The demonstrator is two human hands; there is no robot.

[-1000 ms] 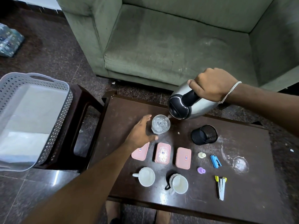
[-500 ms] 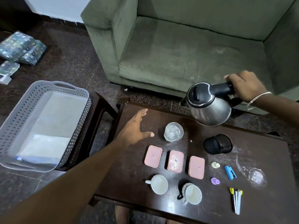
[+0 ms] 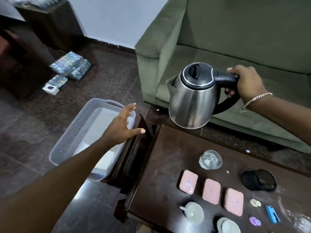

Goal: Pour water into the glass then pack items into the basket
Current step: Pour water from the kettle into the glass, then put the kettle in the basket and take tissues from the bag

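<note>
Right hand [image 3: 244, 82] grips kettle [image 3: 193, 100] handle, held upright above desk's [image 3: 159, 165] far edge, spout pointing left toward basket [image 3: 75, 132]. Left hand [image 3: 122, 126] open, empty, over basket rim. Glass [image 3: 210, 159] on desk.

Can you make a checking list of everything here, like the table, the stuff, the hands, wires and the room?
Surface: dark brown table, dusty white smears.
Job's things: glass holds water; basket on a side stool; kettle upright in the air.
Clutter: three pink boxes, two cups, black kettle base, blue stapler.
Hands: right hand grips the kettle handle; left hand open over the basket.
Cables: nothing seen.
Surroundings: green sofa, packets on the floor.
</note>
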